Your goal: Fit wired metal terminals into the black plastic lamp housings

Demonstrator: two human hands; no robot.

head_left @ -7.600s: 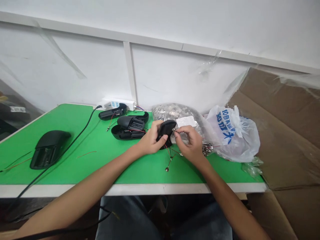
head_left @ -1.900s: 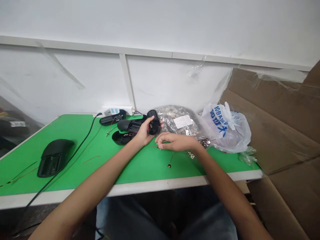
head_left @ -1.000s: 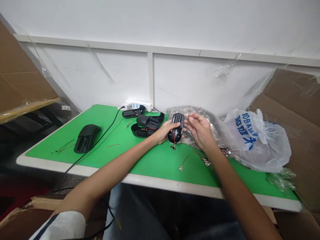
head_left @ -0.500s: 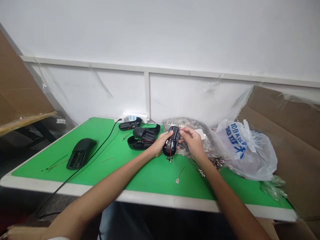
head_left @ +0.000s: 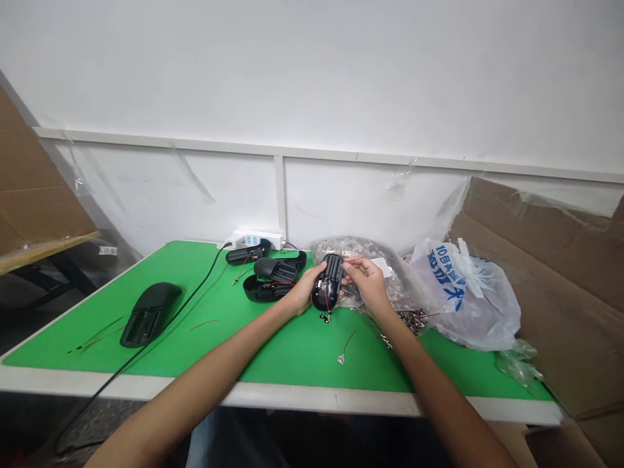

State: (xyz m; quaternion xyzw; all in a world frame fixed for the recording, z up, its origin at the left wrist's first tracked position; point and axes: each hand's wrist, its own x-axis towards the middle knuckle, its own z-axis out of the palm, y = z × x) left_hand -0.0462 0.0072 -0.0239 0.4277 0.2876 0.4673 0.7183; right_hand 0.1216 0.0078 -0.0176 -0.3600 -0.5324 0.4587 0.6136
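Observation:
My left hand (head_left: pixel 306 290) is closed around a black plastic battery housing (head_left: pixel 327 286), tilted up above the table, its long slots facing me. A red wire with small metal pieces hangs from its rounded lower end. At the housing's upper right edge, my right hand (head_left: pixel 366 281) pinches a thin red wire (head_left: pixel 355 260); any metal end on it is hidden by the fingertips. Behind both hands lies a clear bag of metal contacts (head_left: pixel 341 246). Loose wired contacts (head_left: pixel 413 321) are heaped beside my right forearm, and a single wired contact (head_left: pixel 341 358) lies nearer the table's front.
Several black housings (head_left: pixel 273 290) lie left of my hands, another (head_left: pixel 146 315) farther left. A black cable (head_left: pixel 195 282) crosses the green table (head_left: pixel 287 364) from a white power strip (head_left: pixel 258 239). A white plastic bag (head_left: pixel 472 305) and cardboard (head_left: pixel 550 260) stand at right.
The camera view has shifted slightly, so the table appears a little lower and farther left. My hands keep their hold on the housing and wire, with only slight finger movement.

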